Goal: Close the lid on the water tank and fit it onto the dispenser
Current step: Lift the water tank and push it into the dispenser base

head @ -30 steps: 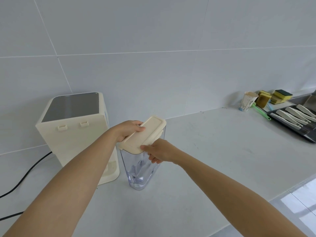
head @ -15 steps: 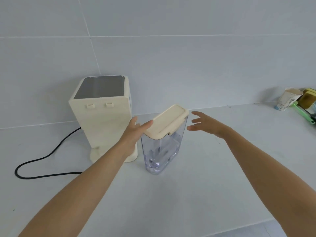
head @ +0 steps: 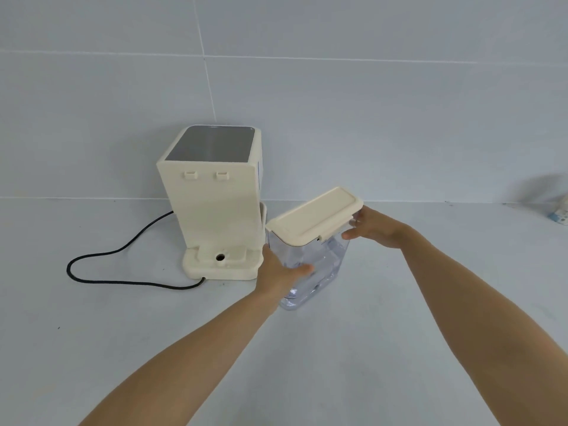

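A clear plastic water tank (head: pixel 319 265) with a little water stands on the white counter, right of the cream dispenser (head: pixel 215 207). Its cream lid (head: pixel 313 215) lies flat on top. My left hand (head: pixel 278 272) grips the tank's near left side low down. My right hand (head: pixel 373 226) holds the far right end just under the lid. The dispenser's back faces me, with two small tabs near the top and a base ledge (head: pixel 221 261) with a round hole, bare of the tank.
A black power cord (head: pixel 123 272) loops across the counter left of the dispenser. A tiled wall rises behind. A blurred cup (head: pixel 558 213) sits at the far right edge of view.
The lid went from tilted in both hands to seated on the tank. My hands left the lid and now grip the tank's sides. The view shifted, bringing the dispenser's base into sight.
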A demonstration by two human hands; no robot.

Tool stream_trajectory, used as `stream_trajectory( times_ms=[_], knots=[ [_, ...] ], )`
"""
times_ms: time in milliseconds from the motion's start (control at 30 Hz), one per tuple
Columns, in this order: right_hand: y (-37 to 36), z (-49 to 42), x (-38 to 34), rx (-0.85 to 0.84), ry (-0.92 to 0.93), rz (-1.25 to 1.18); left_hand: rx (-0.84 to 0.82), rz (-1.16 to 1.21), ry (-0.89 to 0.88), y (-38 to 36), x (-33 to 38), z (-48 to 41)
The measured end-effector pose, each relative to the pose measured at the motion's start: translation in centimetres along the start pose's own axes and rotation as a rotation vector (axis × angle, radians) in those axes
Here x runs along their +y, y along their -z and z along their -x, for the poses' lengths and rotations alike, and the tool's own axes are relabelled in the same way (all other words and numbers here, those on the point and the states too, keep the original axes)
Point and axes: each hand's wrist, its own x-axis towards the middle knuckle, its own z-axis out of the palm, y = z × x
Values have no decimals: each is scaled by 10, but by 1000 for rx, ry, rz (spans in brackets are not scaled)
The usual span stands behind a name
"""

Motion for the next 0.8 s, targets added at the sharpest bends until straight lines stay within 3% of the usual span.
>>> stream_trajectory(
  times_ms=[400, 600, 800],
  knots=[
    [10, -21, 10, -98, -32, -99, 224, -174, -27, -22, 1, -5],
    [7, -23, 6, -103, 10, -77, 198, -157, -62, -11, -4, -10],
    [-15, -14, 6, 52, 147, -111, 92, -216, -91, 21, -5, -27]
  ],
)
